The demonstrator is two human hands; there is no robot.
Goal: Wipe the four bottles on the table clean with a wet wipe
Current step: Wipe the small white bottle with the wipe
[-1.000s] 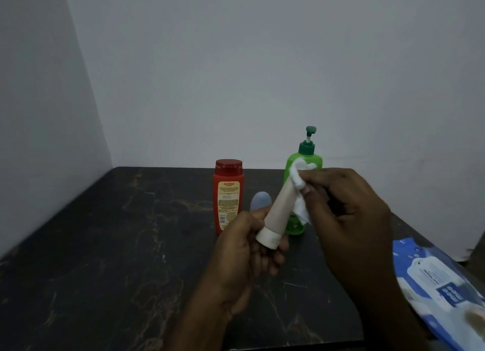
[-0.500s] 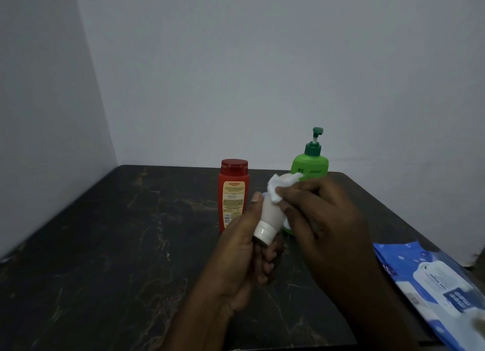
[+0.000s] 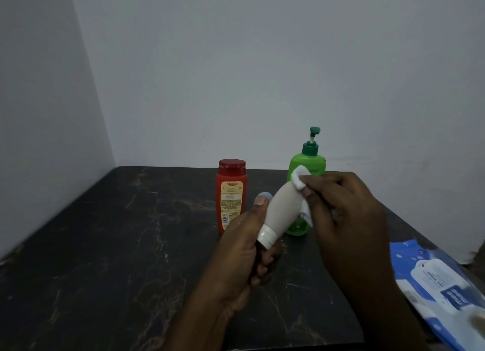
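White bottle (image 3: 282,209) under the wet wipe (image 3: 298,177).
Your left hand (image 3: 244,248) grips its cap end; above it, your right hand (image 3: 343,214) pinches the wipe.

One red bottle (image 3: 231,193), one green pump bottle (image 3: 307,165), one beige bottle (image 3: 282,211), one blue top (image 3: 263,194), one wipe (image 3: 298,178), one wipe pack (image 3: 433,277).

Just two bare hands in shot, left hand (image 3: 244,248) and right hand (image 3: 346,214), with bare forearms (image 3: 199,322) behind them. Left thumbnail (image 3: 261,200) looks short and plain.
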